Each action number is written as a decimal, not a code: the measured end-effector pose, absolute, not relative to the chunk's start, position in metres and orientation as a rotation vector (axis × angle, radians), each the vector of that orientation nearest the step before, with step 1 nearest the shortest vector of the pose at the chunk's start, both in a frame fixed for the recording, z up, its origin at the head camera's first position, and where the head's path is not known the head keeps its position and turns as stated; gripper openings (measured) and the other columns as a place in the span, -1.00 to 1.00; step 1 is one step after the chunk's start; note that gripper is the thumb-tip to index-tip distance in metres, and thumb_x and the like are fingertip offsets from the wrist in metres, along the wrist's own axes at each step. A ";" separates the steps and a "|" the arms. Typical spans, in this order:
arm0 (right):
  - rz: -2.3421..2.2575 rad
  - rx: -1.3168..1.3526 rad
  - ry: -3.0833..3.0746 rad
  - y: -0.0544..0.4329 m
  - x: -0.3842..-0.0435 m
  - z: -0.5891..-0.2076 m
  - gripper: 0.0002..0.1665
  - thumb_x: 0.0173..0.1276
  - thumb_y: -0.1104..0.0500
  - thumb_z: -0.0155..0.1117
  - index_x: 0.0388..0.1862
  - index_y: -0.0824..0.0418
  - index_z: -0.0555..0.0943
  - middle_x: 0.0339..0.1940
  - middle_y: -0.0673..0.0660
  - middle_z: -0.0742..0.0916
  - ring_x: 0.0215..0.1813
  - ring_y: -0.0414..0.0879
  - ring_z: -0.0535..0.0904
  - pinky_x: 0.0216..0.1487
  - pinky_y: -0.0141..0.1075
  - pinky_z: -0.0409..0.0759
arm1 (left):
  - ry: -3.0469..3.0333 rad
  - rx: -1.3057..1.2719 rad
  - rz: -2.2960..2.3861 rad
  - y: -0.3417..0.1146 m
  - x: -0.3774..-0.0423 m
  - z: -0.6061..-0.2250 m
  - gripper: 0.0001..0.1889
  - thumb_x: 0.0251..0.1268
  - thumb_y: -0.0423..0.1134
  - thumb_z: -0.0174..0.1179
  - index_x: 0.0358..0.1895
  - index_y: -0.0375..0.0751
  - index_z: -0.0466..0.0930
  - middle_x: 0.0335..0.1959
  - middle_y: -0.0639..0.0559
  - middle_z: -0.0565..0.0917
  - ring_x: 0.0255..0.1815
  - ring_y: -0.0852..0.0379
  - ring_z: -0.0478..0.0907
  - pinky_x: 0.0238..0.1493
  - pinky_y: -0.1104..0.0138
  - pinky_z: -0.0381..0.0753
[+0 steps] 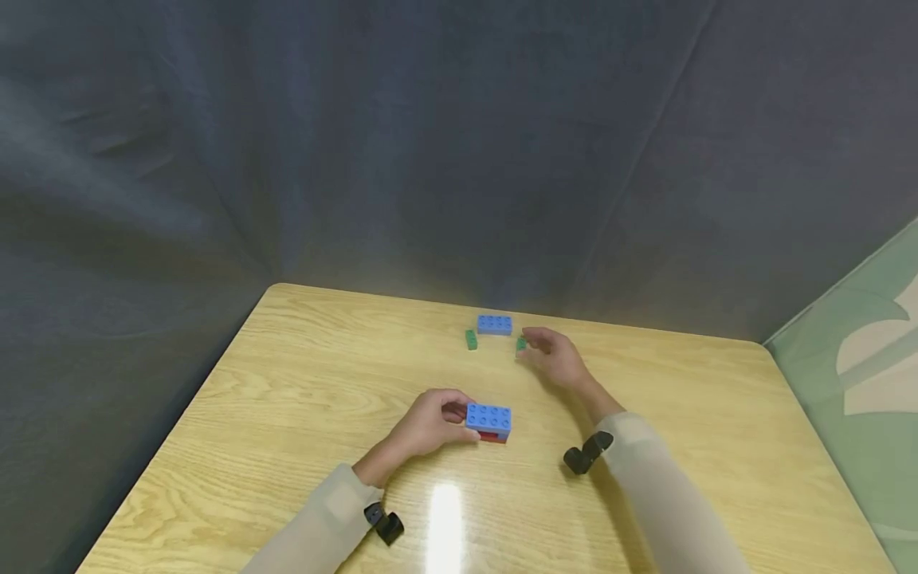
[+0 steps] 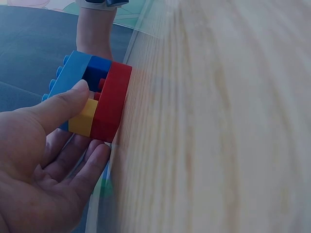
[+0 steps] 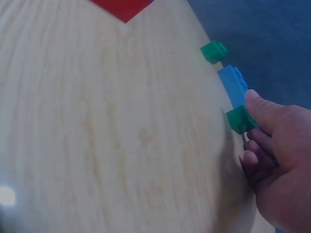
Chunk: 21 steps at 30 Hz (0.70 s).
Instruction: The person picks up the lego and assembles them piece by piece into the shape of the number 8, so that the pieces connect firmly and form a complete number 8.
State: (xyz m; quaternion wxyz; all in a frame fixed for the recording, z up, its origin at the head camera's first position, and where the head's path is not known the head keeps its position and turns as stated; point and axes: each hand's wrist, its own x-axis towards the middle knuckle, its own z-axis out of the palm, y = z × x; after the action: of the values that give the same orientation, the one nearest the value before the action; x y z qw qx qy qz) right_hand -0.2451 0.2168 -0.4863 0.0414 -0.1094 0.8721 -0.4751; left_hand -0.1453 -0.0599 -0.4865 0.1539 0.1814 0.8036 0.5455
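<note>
My left hand [image 1: 428, 424] holds a small stack of toy bricks [image 1: 489, 414] low at the table, thumb across its near side and fingers at its left end. In the left wrist view the stack has a red brick [image 2: 112, 99] at the bottom, a yellow brick [image 2: 82, 116] and a dark blue one apart in the middle layer, and a long blue brick across the top. Toward the back edge, my right hand [image 1: 558, 363] pinches a small green brick [image 3: 239, 120] between thumb and fingers.
Just left of the right hand, a long blue brick [image 1: 495, 324] lies near the back edge of the wooden table [image 1: 344, 359]. Beside it lies another small green brick [image 1: 471, 340]. A dark curtain [image 1: 459, 159] hangs behind the table.
</note>
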 end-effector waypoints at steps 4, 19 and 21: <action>-1.427 -0.330 2.691 0.216 -0.244 -0.490 -0.41 0.43 0.24 0.37 0.38 0.39 0.47 0.35 0.37 0.57 0.38 0.30 0.46 0.44 0.11 0.37 | 2.290 0.518 1.578 -0.059 -0.144 -0.486 -0.61 0.12 -0.30 0.55 0.02 -0.26 0.70 -0.16 0.06 0.71 -0.11 0.16 0.65 0.03 0.37 0.67; -1.376 -0.319 2.774 0.210 -0.243 -0.493 -0.46 0.41 0.28 0.37 0.33 0.38 0.52 0.33 0.38 0.58 0.40 0.29 0.45 0.46 0.08 0.36 | 2.301 0.527 1.591 -0.061 -0.145 -0.486 -0.60 0.11 -0.31 0.55 0.03 -0.30 0.69 -0.16 0.02 0.70 -0.12 0.14 0.63 0.00 0.37 0.67; -1.368 -0.317 2.785 0.209 -0.243 -0.492 -0.47 0.41 0.28 0.37 0.32 0.38 0.54 0.31 0.38 0.59 0.39 0.29 0.46 0.45 0.09 0.37 | 2.308 0.524 1.583 -0.061 -0.145 -0.487 -0.60 0.11 -0.31 0.55 0.02 -0.30 0.69 -0.16 0.03 0.70 -0.12 0.15 0.63 -0.01 0.38 0.67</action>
State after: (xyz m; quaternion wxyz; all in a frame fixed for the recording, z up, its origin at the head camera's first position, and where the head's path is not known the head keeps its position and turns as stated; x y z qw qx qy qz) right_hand -0.2427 0.2089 -0.4920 0.0112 -0.1015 0.8929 -0.4385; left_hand -0.1453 -0.0607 -0.4867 0.1467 0.1821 0.8018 0.5499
